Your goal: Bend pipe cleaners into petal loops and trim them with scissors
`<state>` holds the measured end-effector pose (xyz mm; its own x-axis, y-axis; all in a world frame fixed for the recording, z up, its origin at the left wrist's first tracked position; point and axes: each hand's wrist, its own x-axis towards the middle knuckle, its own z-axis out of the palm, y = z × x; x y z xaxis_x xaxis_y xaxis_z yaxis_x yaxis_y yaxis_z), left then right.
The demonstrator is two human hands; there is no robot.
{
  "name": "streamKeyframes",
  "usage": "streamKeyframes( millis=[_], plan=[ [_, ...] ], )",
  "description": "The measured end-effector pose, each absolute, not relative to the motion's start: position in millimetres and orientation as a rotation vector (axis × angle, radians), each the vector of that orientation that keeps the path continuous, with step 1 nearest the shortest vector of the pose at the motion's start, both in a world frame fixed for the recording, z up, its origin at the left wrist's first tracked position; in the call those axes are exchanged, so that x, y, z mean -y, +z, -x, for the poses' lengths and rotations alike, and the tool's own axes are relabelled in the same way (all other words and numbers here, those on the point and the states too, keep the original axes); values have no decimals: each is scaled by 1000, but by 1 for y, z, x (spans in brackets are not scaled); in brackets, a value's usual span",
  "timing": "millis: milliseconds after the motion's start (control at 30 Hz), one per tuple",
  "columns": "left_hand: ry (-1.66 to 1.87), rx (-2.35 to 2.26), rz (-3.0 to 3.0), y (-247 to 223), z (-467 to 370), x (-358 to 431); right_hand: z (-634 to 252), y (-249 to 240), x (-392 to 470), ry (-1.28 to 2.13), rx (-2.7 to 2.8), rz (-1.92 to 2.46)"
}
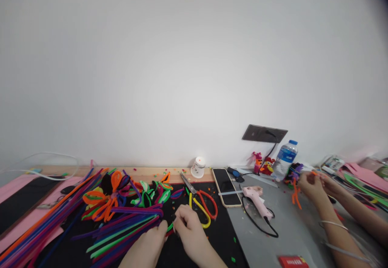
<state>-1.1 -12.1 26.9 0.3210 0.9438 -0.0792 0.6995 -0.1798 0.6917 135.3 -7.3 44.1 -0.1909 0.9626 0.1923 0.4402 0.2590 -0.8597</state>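
Low in the middle of the head view, my left hand (150, 241) and my right hand (190, 231) work close together over a black mat. A short piece of green and red pipe cleaner (169, 230) shows between them. Both hands are closed, with the fingertips pinching this piece; its ends are hidden by the fingers. Just beyond my right hand lie scissors (200, 203) with one red and one yellow handle, blades apart. Beside my left hand is a bundle of purple, blue and green pipe cleaners (130, 227). Looped pipe-cleaner shapes (113, 199) lie behind it.
A white paper cup (198, 167) stands upside down by the wall. Right of the mat are a phone (226, 187), a pink glue gun (257, 203) with a black cord, a water bottle (285, 161) and a red packet (292, 261). Another person's hands (315, 187) hold orange pipe cleaners.
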Motion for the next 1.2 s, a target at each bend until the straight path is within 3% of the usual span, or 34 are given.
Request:
streamKeyframes(
  millis=[333,733,1200],
  plan=[
    [497,-1420,-1948,33,-2,12,-135,39,4,1453,1362,1041],
    [565,-1362,-1974,47,5,19,-137,44,4,999,1655,1114],
    [754,-1293,-1765,15,5,8,-152,49,-9,1306,755,793]
  ],
)
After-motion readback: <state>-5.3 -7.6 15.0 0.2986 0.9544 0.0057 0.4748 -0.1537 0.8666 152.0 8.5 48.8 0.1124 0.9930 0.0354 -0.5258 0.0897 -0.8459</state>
